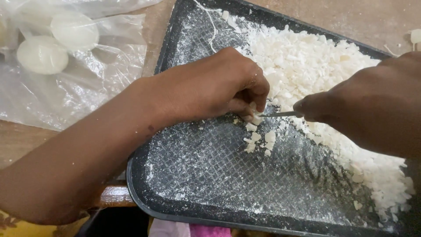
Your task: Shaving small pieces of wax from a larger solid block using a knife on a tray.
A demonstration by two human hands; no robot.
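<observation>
My left hand [219, 85] rests over a dark, textured tray [206, 171] and pinches a small white waxy piece [255, 117] between its fingertips. My right hand [372, 105] comes in from the right, gripping a thin metal knife blade [280, 114] whose tip meets that white piece. Small cut chips [258, 140] lie on the tray just below the blade. A big heap of white chopped flakes [315, 70] fills the tray's far and right side.
A clear plastic bag [66, 66] lies on the wooden table at the left, holding round white lumps [42, 55]. A white string [210, 26] trails across the tray's far corner. Pink cloth [206, 230] shows under the tray's near edge.
</observation>
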